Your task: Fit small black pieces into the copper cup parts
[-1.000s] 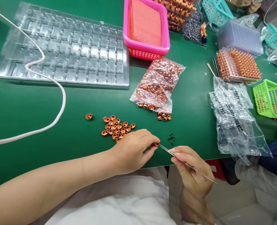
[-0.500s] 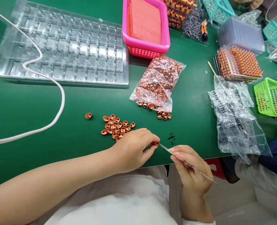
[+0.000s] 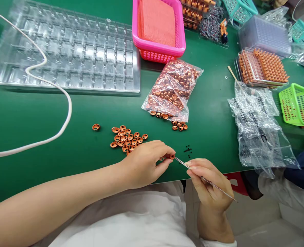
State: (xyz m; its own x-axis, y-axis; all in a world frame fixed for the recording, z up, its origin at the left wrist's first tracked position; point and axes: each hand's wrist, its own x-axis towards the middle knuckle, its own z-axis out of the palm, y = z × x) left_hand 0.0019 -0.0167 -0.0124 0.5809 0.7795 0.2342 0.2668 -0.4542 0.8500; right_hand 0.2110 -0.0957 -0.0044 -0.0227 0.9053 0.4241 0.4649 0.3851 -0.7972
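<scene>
My left hand (image 3: 144, 164) pinches a small copper-coloured cup (image 3: 172, 156) between thumb and fingertips, just above the near table edge. In my right hand (image 3: 210, 183) is a pair of slim metal tweezers (image 3: 182, 162), their tip at the cup's opening and their back end pointing down to the right. Whether the tip grips anything is too small to see. Beside my left hand lies a group of similar copper-coloured cups (image 3: 127, 142) with holes, partly hidden by that hand. A scatter of tiny black pieces (image 3: 187, 150) rests just beyond the tweezers.
A clear bag of copper-coloured cups (image 3: 172, 89) spills a few out. Behind it stands a pink basket (image 3: 179, 51) holding an orange cloth. Clear plastic trays (image 3: 90, 65) and a white cable (image 3: 64, 91) lie left. Plastic bags (image 3: 254, 120), a green basket (image 3: 297, 106) and another person's sleeve (image 3: 302, 168) are right.
The view has shifted slightly, so the things on the table appear a little further left and up. Both hands keep their hold on the cup and tweezers.
</scene>
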